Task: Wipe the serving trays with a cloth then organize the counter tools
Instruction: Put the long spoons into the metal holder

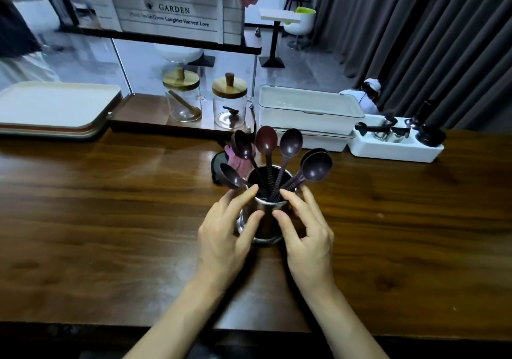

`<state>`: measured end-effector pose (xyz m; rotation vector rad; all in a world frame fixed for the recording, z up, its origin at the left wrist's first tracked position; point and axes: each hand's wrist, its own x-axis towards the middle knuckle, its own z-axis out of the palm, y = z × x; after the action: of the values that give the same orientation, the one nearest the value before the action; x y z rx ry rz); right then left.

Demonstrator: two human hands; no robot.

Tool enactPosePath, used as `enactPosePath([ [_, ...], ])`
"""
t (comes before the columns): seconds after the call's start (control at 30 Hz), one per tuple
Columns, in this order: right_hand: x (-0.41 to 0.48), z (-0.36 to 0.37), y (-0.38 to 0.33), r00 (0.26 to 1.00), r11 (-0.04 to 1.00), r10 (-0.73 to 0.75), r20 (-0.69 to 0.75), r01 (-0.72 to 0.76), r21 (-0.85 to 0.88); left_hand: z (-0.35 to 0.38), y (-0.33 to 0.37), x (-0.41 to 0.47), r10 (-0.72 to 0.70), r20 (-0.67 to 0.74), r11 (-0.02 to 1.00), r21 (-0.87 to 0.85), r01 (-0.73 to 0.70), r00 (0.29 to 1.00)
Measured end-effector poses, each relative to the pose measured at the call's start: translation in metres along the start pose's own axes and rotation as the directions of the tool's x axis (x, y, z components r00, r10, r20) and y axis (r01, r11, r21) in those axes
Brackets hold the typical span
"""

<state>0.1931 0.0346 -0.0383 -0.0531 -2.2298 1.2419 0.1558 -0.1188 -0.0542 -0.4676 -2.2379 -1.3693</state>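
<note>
Shiny cylindrical steel cup [266, 227], holding dark purple plastic scoops [291, 144], stands mid brown wooden counter [110, 220]; left hand [224, 238] and right hand [309, 234] curl spread fingers round it; advise low grip, cup upright: scoops fan top-heavy.

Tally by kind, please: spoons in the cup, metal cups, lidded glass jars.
Spoons: 6 (one mostly hidden behind the rightmost)
Metal cup: 1
Glass jars: 2
Total: 9
</note>
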Motion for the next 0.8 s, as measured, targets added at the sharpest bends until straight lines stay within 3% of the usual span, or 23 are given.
enactPosePath([
  [0.27,0.005,0.002,0.005,0.999,0.999,-0.017,0.039,0.016,0.036,0.007,-0.002,-0.003,0.046,-0.073,0.999,-0.016,-0.048,0.996],
  [0.6,0.006,0.013,0.001,1.0,0.996,0.007,-0.009,-0.006,0.094,-0.001,-0.013,0.011,0.093,-0.056,0.996,-0.002,-0.094,0.994],
  [0.8,0.011,0.03,-0.01,0.981,0.939,0.194,0.012,-0.189,0.288,-0.019,-0.036,0.027,0.073,-0.035,0.987,-0.138,-0.078,0.997],
])
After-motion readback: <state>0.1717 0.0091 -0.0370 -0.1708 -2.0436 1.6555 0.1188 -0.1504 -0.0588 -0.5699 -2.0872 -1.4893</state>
